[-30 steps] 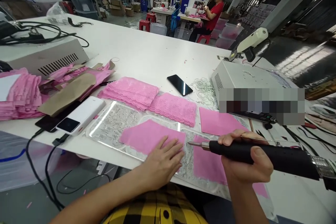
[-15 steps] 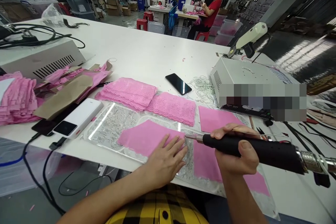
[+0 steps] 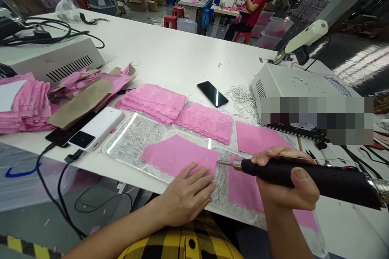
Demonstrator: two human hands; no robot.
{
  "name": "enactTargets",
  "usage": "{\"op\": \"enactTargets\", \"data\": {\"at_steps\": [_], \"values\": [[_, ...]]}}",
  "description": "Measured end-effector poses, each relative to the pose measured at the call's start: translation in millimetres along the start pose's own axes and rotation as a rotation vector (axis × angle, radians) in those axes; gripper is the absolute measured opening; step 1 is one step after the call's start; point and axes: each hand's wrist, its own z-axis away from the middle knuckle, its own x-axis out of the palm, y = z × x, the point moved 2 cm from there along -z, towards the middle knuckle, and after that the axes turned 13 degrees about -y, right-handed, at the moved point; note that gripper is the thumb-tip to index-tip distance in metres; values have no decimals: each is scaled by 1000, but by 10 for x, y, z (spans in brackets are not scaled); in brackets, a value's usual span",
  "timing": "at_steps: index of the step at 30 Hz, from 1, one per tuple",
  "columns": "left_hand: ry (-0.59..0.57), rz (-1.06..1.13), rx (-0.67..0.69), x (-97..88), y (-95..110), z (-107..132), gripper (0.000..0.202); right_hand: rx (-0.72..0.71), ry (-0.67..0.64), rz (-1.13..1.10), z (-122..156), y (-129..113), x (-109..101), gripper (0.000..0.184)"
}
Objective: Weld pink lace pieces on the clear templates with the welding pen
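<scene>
My left hand lies flat with fingers stretched over the lower part of a pink fabric piece. That piece rests on a clear, speckled plastic sheet. In my right hand is a black-handled tool with a thin metal tip, held roughly level. Its tip is at the right edge of the fabric piece; whether it touches is too small to tell. Under and beyond the tool are another pink piece and a pink square. Two stacks of pink lace, a left stack and a right stack, sit behind.
A phone and tangled pale cord lie farther back. At right stands a grey box with a cream handheld device. A white power bank, cables and pink scraps are at left. A person in red sits at a sewing machine.
My left hand has slid a little toward my body on the fabric. The tool tip sits slightly lower along the fabric's right edge. The whole view has shifted somewhat.
</scene>
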Motion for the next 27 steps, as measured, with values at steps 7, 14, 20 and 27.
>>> {"op": "enactTargets", "data": {"at_steps": [7, 14, 20, 27], "values": [[12, 7, 22, 16, -7, -4, 27, 18, -4, -3, 10, 15, 9, 19], [-39, -5, 20, 37, 0, 16, 30, 33, -24, 30, 26, 27, 5, 18], [-35, -14, 36, 24, -3, 17, 30, 20, -21, 68, 22, 27, 27, 13], [-8, 3, 87, -10, 9, 36, 29, 31, -40, 19, 30, -28, 9, 16]]}}
